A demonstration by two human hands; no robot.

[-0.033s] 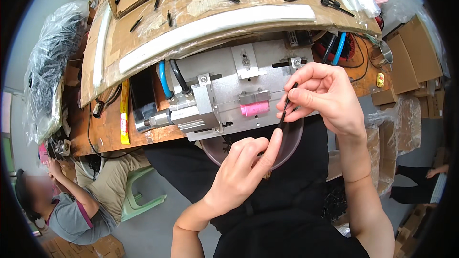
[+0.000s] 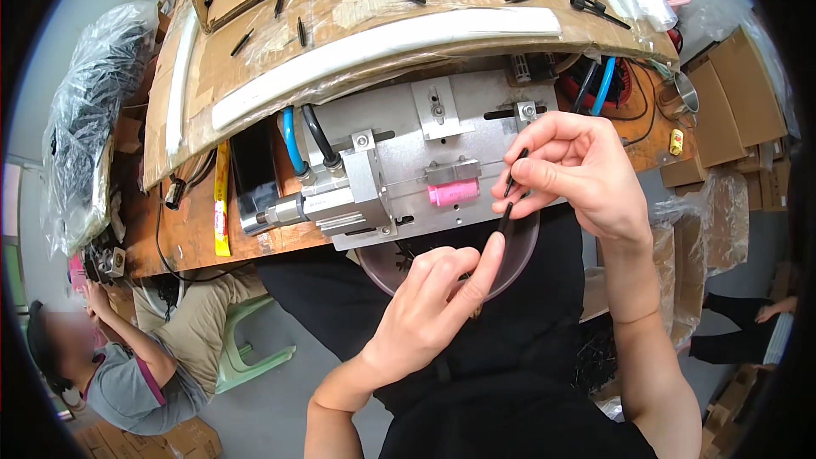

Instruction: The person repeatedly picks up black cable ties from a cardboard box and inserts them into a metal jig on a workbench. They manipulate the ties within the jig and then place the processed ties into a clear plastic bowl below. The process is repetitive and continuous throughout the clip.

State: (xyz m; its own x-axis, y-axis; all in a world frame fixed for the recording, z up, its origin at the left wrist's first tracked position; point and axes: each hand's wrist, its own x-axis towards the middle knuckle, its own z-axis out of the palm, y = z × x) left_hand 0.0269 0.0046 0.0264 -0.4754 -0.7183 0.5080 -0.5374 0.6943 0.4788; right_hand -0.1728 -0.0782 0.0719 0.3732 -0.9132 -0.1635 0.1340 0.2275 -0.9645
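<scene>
My right hand (image 2: 578, 174) is closed, pinching a thin black pointed rod (image 2: 514, 174) between thumb and fingertips. Just below its lower end, a second slim black piece (image 2: 506, 219) stands up from the fingertips of my left hand (image 2: 438, 293), which is also closed. The two pieces lie nearly end to end; I cannot tell whether they touch. Beneath my hands is a mauve bowl (image 2: 520, 257) with black parts inside, partly covered by the left hand. A metal fixture plate (image 2: 404, 153) with a pink block (image 2: 453, 193) lies beyond them.
A pneumatic cylinder (image 2: 331, 211) with hoses is mounted on the plate. Above it, a cardboard sheet (image 2: 357, 8) carries several loose black rods. A yellow strip (image 2: 222, 204) and a dark phone-like slab (image 2: 257, 166) lie left. A co-worker (image 2: 127, 365) sits at far left; cartons (image 2: 739, 102) stand right.
My left hand has shifted slightly down and right, and the upper end of its black piece now shows apart from the rod. My right hand has hardly moved.
</scene>
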